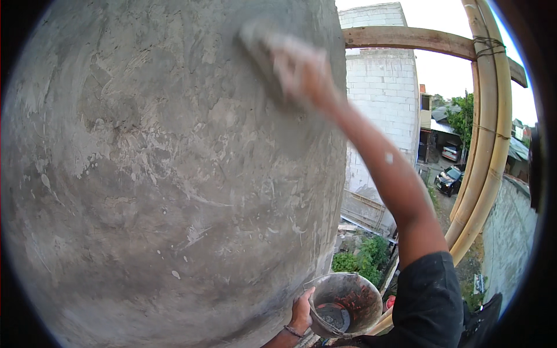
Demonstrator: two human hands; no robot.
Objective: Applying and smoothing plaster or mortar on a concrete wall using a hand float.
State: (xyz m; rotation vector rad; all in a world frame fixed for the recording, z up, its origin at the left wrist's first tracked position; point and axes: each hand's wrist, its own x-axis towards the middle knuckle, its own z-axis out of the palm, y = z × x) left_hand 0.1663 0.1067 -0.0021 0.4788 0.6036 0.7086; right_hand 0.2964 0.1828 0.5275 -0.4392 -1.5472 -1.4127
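A grey plastered wall (168, 191), rough and streaked with pale splashes, fills the left and middle of the head view. My right hand (306, 74) is raised at the wall's upper right, closed round a long flat plastering float (258, 51). Both are smeared by motion, and the float lies against or very close to the wall. Low down, the fingers of my left hand (301, 311) grip the rim of a bucket (366, 294). Wet grey mortar (334, 316) sits in its bottom, and its inner wall is stained reddish.
Tied bamboo poles (486, 133) stand upright on the right, with a wooden beam (409, 39) running from them toward the wall. Behind is a white block wall (383, 93). Far below are a dark car (449, 180) and green plants (368, 258), so I am high up.
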